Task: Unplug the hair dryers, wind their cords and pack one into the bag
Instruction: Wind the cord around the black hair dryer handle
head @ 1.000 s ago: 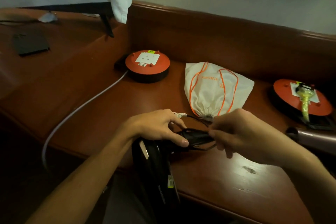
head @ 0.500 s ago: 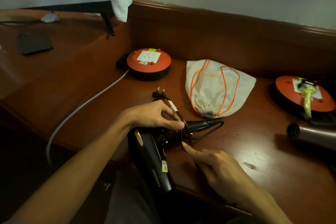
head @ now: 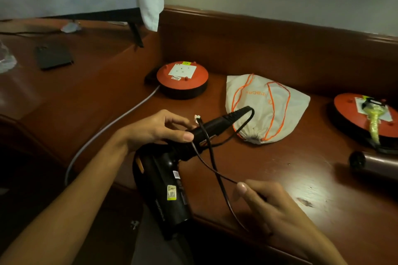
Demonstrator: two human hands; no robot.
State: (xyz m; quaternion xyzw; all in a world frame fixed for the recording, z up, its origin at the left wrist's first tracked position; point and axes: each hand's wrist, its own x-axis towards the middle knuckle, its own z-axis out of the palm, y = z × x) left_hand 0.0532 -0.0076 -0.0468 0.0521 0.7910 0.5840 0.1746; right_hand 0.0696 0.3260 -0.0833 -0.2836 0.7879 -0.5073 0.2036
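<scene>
My left hand (head: 159,129) grips the handle of a black hair dryer (head: 165,187), whose barrel hangs down over the desk's front edge. Its thin black cord (head: 212,157) loops from the handle's end and crosses down toward me. My right hand (head: 267,202) pinches that cord low and to the right. A white drawstring bag (head: 265,107) with orange cords lies flat behind the dryer, its mouth gathered. A second, dark metallic hair dryer (head: 374,165) lies at the right edge, partly cut off.
An orange round socket reel (head: 183,77) with a grey cable (head: 112,127) sits at the back left. Another orange reel (head: 364,114) at the right has a yellow-wrapped plug in it. A dark flat object (head: 53,56) lies far left. A raised wooden ledge (head: 280,38) backs the desk.
The dryer handle has tilted up and toward the bag. My right hand has pulled the cord down and to the right, drawing out a longer loop.
</scene>
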